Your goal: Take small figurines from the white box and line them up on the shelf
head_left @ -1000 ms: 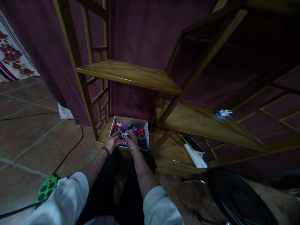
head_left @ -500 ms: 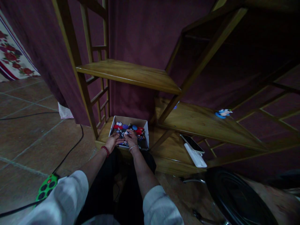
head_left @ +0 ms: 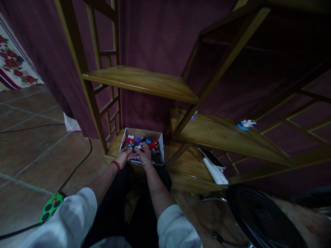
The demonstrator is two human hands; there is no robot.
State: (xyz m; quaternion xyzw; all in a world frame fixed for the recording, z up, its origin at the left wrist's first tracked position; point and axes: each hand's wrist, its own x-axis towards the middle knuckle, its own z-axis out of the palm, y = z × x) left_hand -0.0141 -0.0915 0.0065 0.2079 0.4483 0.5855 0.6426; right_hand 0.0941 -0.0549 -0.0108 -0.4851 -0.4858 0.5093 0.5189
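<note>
One box [head_left: 148, 134], one right hand [head_left: 145, 154] pinching one figurine [head_left: 140, 146], one left hand [head_left: 123, 157], grip unclear

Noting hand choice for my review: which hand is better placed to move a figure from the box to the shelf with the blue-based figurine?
Probably the right hand: it is at a small pale figure over the box and lies nearer that shelf. The left hand is farther away.

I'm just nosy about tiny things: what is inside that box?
Inside the box: jumbled small pieces, some red, a purple disc and a blue disc. The left hand and right hand cover part; anything beneath is hidden.
</note>
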